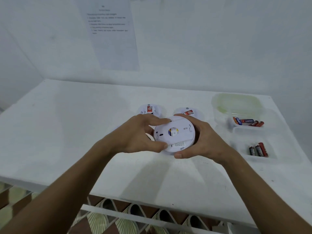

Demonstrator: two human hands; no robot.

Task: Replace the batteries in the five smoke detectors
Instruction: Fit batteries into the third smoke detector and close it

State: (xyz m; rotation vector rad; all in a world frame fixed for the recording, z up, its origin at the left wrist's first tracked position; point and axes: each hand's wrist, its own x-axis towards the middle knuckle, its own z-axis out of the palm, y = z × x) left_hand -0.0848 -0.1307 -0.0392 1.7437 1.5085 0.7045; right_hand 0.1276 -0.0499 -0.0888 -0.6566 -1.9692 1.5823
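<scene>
1. Both hands are gripping one smoke detector (174,133) above the white table (67,132), back side up.
2. Left hand (135,135) is pinching its rim; right hand (200,139) is cupping the other edge.
3. Two more detectors (150,110) are lying behind, blurred.
4. Batteries (258,150) are sitting in trays (270,159) at right.

both hands grip smoke detector (174,133) (back up), batteries (258,150) right

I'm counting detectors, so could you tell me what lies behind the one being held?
Two more smoke detectors lie on the table behind the held detector; both hands partly cover them.
</scene>
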